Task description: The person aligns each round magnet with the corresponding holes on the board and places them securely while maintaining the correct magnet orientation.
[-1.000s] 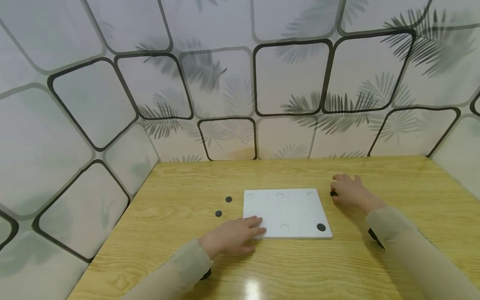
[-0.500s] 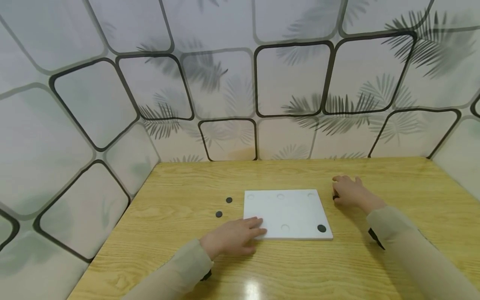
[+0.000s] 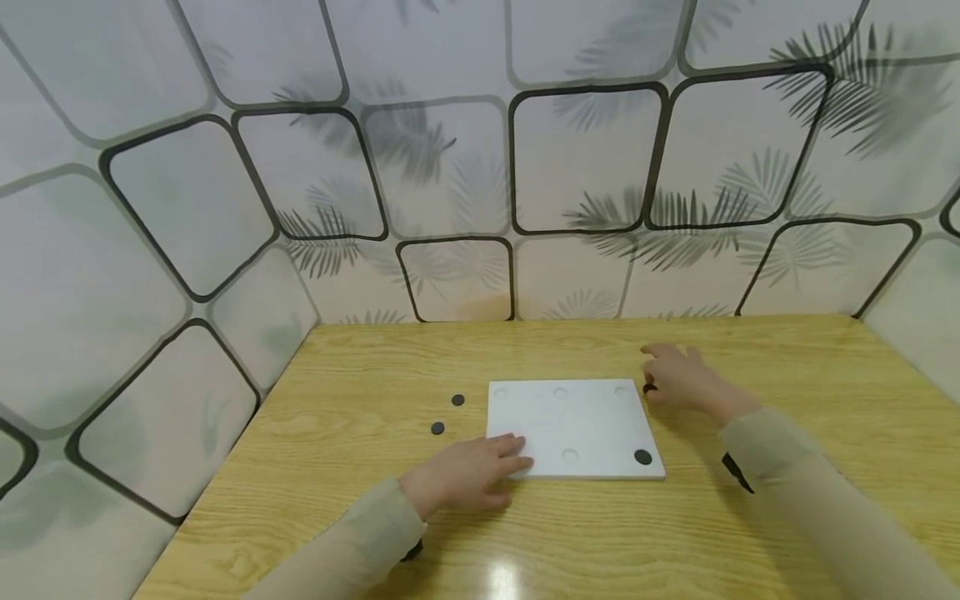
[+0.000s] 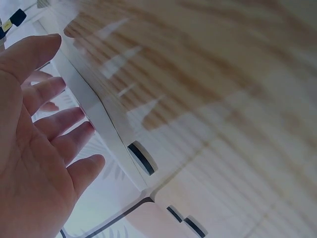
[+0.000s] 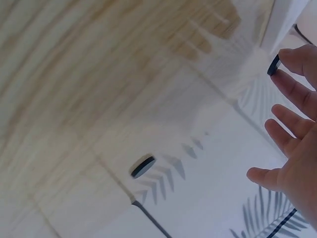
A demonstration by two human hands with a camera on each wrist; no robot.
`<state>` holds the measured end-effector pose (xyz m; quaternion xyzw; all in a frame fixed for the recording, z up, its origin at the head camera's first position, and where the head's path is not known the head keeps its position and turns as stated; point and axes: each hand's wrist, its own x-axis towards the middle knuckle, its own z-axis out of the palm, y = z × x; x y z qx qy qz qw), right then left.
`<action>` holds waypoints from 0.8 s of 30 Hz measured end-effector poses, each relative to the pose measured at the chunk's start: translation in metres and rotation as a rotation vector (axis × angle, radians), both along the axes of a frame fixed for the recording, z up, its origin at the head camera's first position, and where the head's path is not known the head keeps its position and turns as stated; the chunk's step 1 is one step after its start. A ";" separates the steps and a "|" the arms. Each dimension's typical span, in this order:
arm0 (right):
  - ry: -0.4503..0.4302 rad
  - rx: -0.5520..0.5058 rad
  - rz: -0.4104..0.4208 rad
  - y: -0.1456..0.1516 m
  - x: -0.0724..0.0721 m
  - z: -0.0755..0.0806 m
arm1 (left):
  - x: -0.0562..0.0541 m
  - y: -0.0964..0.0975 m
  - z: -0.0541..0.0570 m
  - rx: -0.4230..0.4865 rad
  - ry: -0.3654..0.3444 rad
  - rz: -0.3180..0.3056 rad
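Observation:
My right hand (image 3: 678,379) pinches a small round black disc (image 5: 274,65) between thumb and index finger, its other fingers spread. It is at the far right corner of a white board (image 3: 555,425) with shallow round recesses. Another black disc (image 3: 642,457) sits at the board's near right corner. My left hand (image 3: 468,472) rests with extended fingers on the board's near left corner, covering that part. Left of the board lie two black discs, a farther disc (image 3: 458,400) and a nearer disc (image 3: 437,428).
Everything stands on a wood-grain table (image 3: 360,375) against a patterned wall (image 3: 450,183). In the right wrist view, one more dark disc (image 5: 142,167) lies on the tabletop, hidden by my right hand in the head view.
My right hand first closed in on the black disc at the right of the board, then moved left with it to the board's edge. My left hand has stayed still.

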<state>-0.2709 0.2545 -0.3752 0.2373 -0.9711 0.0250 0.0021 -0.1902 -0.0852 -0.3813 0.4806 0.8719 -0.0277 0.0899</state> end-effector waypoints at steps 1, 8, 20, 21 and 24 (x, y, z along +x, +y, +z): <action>0.006 0.001 0.009 -0.003 -0.001 0.000 | 0.000 0.000 0.000 0.000 0.000 0.000; 0.027 0.012 0.040 -0.017 -0.007 -0.003 | 0.000 0.001 -0.001 -0.002 0.003 0.001; -0.010 0.024 0.049 -0.029 -0.007 -0.002 | 0.003 0.003 -0.001 -0.008 0.008 0.005; -0.011 0.025 0.049 -0.029 -0.007 -0.002 | 0.003 0.003 0.000 -0.008 0.017 0.001; -0.013 0.017 0.050 -0.030 -0.006 -0.003 | 0.004 0.002 0.000 -0.008 0.030 -0.005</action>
